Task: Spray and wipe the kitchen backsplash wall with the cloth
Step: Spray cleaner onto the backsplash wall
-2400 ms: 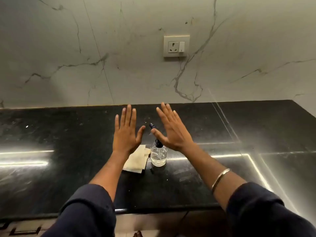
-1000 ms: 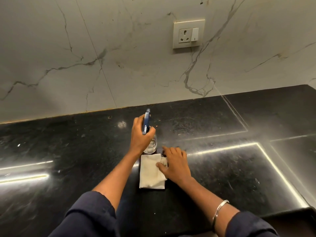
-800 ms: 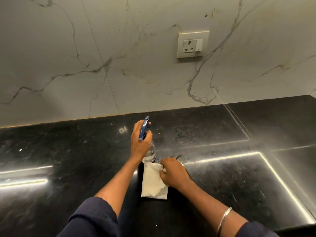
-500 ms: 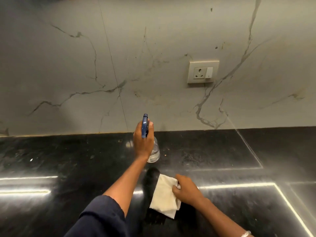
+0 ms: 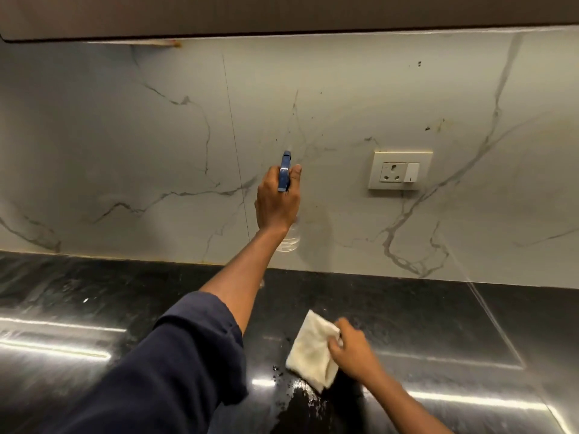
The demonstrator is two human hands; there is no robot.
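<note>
Barely begun: the left hand [image 5: 277, 200] grips the spray bottle [image 5: 284, 177] aimed at the marble backsplash [image 5: 329, 98]; the right hand [image 5: 351, 352] pinches the cloth [image 5: 310, 350] above the countertop [image 5: 470, 324]; wiping remains.

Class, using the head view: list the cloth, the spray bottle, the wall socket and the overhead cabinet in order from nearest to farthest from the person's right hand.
1. Cloth: pinched by the right hand, low in the view.
2. Spray bottle: held up in the left hand, up and to the left.
3. Wall socket: higher, right of the bottle.
4. Cabinet: overhead, at the very top.
</note>
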